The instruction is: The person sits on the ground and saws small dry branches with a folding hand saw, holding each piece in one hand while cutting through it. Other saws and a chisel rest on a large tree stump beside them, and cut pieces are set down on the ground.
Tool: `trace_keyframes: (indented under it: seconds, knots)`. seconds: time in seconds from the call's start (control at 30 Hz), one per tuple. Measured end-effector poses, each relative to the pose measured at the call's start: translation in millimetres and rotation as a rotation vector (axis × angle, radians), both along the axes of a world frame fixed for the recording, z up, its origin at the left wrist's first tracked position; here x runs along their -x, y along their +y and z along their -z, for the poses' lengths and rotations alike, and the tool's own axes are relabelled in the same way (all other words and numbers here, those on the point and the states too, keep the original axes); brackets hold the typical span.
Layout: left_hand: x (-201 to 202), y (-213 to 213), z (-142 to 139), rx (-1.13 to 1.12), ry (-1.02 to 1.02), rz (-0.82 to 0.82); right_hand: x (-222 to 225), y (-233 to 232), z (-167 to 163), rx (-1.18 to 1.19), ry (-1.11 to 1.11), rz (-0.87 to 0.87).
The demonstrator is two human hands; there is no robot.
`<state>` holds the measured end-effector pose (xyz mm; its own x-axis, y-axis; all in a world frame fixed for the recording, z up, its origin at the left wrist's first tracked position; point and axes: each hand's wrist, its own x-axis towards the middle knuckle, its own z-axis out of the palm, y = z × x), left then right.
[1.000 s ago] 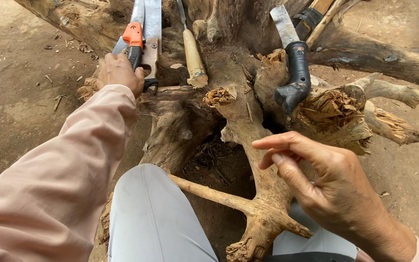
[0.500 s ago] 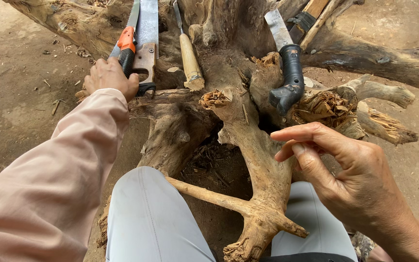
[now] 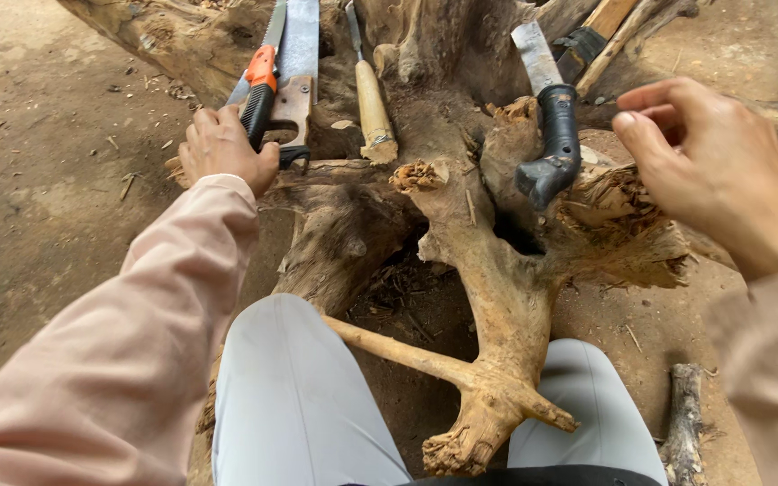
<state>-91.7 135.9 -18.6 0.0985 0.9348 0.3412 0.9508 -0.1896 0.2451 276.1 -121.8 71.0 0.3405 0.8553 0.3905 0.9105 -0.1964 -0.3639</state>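
A big gnarled tree stump [image 3: 497,270] fills the middle of the scene, its weathered roots spreading toward the near edge, where one pale forked root [image 3: 488,414] juts out between the seated person's grey-trousered knees [image 3: 299,396]. Bare packed dirt ground [image 3: 38,180] lies all around, scattered with chips.

Several tools lie across the far part of the stump. On the left, a hand saw with a wooden grip [image 3: 299,63] rests flat, and just beside it, to its left, lies a folding saw with an orange and black handle [image 3: 258,99]. Right of those sits a chisel with a pale wooden handle [image 3: 373,108], pointing away. Further right, a blade with a curved black handle [image 3: 553,144] lies on a raised knot of wood, its handle end hanging toward the near side.

The left hand [image 3: 222,148], in a pink sleeve, is curled loosely, its fingers touching the black lower part of the folding saw's handle; whether it truly grips it, I cannot tell. The right hand [image 3: 713,171] hovers in the air at the right, well apart from the black-handled blade, open with the fingers bent and holding nothing.
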Motion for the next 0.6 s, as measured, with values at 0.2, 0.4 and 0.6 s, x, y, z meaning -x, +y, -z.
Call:
trace_keyframes:
  seconds: [0.2, 0.4, 0.6]
  knots:
    - [18, -60, 31, -0.315, -0.184, 0.079, -17, 79, 21, 0.590, -0.133, 0.186]
    - [39, -161, 69, -0.006, -0.347, -0.033, -19, 121, 20, 0.623, 0.210, 0.144]
    - [51, -189, 71, 0.082, -0.477, -0.042, -6, 106, 7, 0.426, 0.959, 0.204]
